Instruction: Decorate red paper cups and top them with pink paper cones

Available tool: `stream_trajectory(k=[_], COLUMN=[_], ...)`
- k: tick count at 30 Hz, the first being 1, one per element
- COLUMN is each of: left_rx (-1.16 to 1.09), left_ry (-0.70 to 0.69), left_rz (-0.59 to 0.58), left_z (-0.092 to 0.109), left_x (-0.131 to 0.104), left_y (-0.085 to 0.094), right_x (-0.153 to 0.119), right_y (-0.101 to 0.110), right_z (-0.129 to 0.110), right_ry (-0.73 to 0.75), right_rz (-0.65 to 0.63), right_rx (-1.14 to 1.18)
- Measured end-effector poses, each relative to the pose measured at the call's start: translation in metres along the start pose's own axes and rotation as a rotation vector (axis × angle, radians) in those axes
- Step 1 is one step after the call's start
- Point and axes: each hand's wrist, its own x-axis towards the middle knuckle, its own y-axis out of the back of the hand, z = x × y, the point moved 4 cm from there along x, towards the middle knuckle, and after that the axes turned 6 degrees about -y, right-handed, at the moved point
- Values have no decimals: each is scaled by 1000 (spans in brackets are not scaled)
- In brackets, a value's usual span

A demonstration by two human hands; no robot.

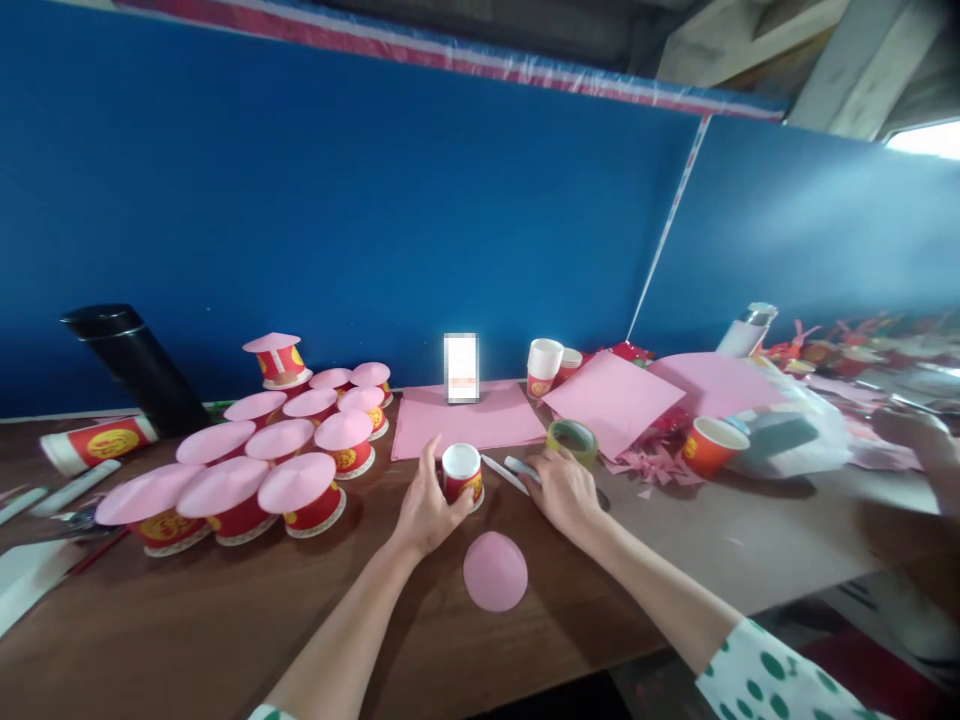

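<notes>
pink cone (495,574), red-yellow cup (454,487)

At the centre of the frame, the left hand (429,508) curls its fingers around a small red-and-yellow paper cup (460,478) on a brown table (427,640). Just to its right, the right hand (568,490) is at a greenish round tape roll (573,437), beside slim white pens (504,474). A pink paper cone (495,572) lies at lower centre. Red paper cups topped with pink cones (297,484) cluster at left, near a black cylindrical flask (139,365). At the right edge, another person's hand (911,430) is blurred.
</notes>
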Motion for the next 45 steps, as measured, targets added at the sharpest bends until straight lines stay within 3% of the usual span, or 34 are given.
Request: stream_trajectory(k=[4, 7, 11, 15, 21, 26, 36, 39, 45], left_rx=[1, 2, 0, -22, -94, -109, -148, -182, -161], left_ry=[5, -4, -38, -46, -69, -77, -80, -140, -107], left_rz=[-14, -17, 3, -28, -72, -58, -92, -36, 287], left_z=[1, -2, -6, -2, 10, 8, 8, 5, -5], left_x=[0, 1, 0, -1, -3, -3, -5, -6, -2], left_y=[2, 0, -3, -3, -1, -3, 2, 4, 16], right_x=[-5, -24, -62, -87, -91, -93, -94, -92, -88], right_y=[11, 19, 20, 16, 16, 16, 15, 17, 25], right_z=[-8, -18, -35, -43, -47, -45, -37, -34, -31], right_ry=[27, 121, 270, 287, 334, 328, 249, 202, 137], right_rz=[27, 36, -60, -123, -149, -121, -66, -67, -82], right_rx=[35, 163, 401, 462, 453, 489, 746, 832, 933])
